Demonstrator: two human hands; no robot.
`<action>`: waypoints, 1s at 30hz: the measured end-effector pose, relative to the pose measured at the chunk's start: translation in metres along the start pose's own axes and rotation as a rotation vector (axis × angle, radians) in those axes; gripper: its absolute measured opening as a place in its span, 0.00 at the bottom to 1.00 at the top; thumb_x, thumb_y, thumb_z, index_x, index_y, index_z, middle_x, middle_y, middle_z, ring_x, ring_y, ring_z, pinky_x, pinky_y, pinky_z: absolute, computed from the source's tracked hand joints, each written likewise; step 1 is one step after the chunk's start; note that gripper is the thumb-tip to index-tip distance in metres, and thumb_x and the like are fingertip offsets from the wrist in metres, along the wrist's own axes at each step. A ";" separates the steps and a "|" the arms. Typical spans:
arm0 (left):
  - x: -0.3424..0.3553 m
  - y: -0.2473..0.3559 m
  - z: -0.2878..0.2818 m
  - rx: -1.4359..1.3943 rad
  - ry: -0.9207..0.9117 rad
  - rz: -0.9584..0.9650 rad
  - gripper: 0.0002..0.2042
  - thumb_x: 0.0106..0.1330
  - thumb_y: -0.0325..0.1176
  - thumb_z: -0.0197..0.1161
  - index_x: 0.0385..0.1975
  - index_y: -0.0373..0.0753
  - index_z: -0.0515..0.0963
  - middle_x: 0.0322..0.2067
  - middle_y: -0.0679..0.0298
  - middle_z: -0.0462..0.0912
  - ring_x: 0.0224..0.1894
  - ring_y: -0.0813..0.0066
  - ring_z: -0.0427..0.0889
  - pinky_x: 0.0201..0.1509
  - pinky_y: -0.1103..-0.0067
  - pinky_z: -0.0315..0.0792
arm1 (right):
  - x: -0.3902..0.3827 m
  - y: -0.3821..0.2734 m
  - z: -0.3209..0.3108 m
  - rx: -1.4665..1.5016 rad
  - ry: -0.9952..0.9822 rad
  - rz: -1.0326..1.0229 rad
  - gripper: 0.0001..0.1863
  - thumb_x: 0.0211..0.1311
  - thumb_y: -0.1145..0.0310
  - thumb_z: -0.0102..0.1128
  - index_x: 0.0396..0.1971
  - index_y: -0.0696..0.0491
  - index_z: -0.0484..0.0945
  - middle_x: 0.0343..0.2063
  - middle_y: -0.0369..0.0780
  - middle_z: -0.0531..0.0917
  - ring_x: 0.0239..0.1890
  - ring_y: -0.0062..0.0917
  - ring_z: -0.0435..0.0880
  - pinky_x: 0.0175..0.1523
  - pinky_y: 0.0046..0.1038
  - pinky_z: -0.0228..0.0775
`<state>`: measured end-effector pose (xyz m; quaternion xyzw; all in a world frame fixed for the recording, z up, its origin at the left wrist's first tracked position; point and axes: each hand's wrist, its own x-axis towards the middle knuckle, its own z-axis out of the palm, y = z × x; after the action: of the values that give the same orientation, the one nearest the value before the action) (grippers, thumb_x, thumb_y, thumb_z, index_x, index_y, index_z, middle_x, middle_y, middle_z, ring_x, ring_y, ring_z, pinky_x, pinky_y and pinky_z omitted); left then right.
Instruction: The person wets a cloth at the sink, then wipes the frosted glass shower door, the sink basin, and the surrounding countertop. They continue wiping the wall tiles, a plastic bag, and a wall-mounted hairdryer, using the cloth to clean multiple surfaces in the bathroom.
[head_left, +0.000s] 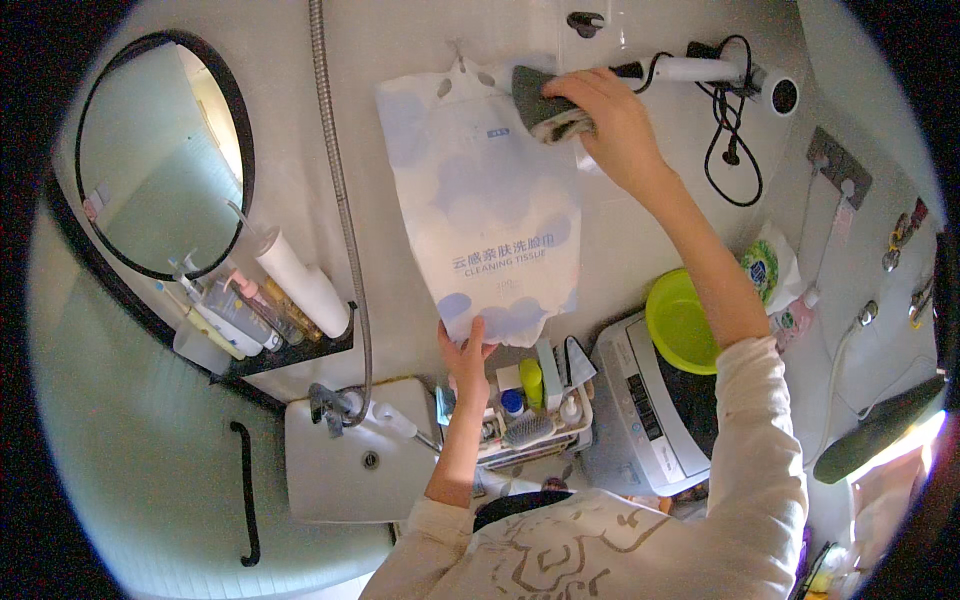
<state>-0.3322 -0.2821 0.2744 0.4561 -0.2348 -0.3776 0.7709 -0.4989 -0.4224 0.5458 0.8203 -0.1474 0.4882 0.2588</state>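
A white tissue bag [485,215] with pale blue blotches hangs from a hook on the wall in front of me. My left hand [468,358] pinches its lower left corner, thumb on the front and the other fingers partly hidden behind. Up at the bag's top right, my right hand [603,108] is closed around a folded grey cloth [535,95], whose lighter side shows at the bottom fold. The cloth overlaps the bag's upper right edge; I cannot tell whether it presses on the bag or the wall.
Right of my right hand, a white hair dryer [700,70] hangs with its looped black cord. Below are a washing machine [640,430] with a green basin [680,310], a basket of toiletries [535,435] and a sink [350,490]. A round mirror [160,160] and a bottle-filled shelf [290,362] are leftward.
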 end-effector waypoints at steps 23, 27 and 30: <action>0.006 0.006 -0.011 0.111 0.016 -0.043 0.33 0.55 0.40 0.62 0.58 0.43 0.52 0.48 0.63 0.67 0.45 0.72 0.69 0.44 0.72 0.68 | -0.171 -0.096 -0.004 0.464 -0.309 0.480 0.21 0.27 0.85 0.51 0.30 0.56 0.74 0.30 0.44 0.76 0.37 0.41 0.73 0.45 0.36 0.66; 0.004 0.000 -0.016 0.108 0.052 -0.048 0.30 0.57 0.43 0.56 0.58 0.45 0.54 0.48 0.64 0.67 0.44 0.73 0.67 0.43 0.74 0.66 | -0.109 -0.081 -0.006 0.338 0.011 0.305 0.24 0.25 0.86 0.51 0.32 0.55 0.75 0.33 0.42 0.76 0.39 0.39 0.73 0.44 0.34 0.66; 0.005 -0.005 -0.021 0.035 0.077 -0.067 0.28 0.59 0.44 0.53 0.58 0.44 0.55 0.47 0.64 0.67 0.44 0.74 0.67 0.43 0.74 0.66 | -0.078 -0.076 0.015 0.247 0.085 0.194 0.23 0.27 0.85 0.52 0.33 0.54 0.75 0.36 0.41 0.76 0.40 0.38 0.72 0.44 0.34 0.66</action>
<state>-0.3167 -0.2767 0.2599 0.4912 -0.1962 -0.3812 0.7582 -0.4879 -0.3690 0.4499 0.8065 -0.1538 0.5595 0.1137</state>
